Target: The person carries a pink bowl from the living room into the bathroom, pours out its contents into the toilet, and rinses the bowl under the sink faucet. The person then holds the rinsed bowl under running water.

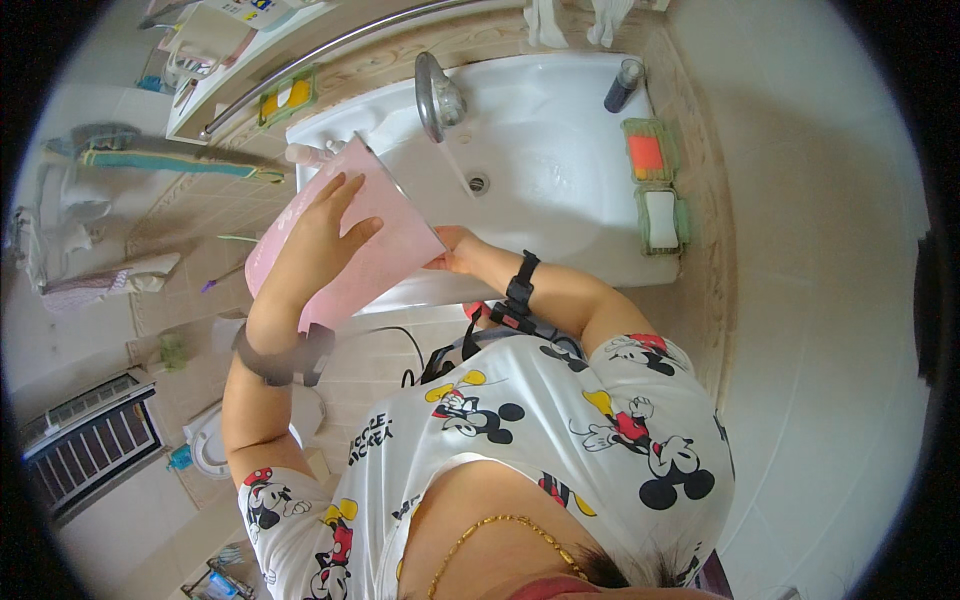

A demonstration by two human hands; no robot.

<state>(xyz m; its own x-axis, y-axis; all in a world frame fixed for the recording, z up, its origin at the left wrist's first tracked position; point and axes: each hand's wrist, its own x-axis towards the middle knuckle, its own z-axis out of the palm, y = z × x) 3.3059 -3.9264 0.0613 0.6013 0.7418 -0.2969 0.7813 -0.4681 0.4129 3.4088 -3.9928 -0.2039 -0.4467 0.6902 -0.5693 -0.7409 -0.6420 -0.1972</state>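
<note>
A pink panel with a pale flower print and a thin dark edge is held tilted over the left front of the white washbasin. My left hand lies flat on its upper face, fingers apart and thumb spread to the right. At the panel's right corner, my right hand grips the edge, with some fingers hidden behind it. Water runs in a thin stream from the chrome faucet towards the drain.
Along the basin's right rim are a dark bottle, a green dish with an orange sponge and another with white soap. A pinkish bottle stands at the left rim. A metal rail fronts the shelf; a toilet is lower left.
</note>
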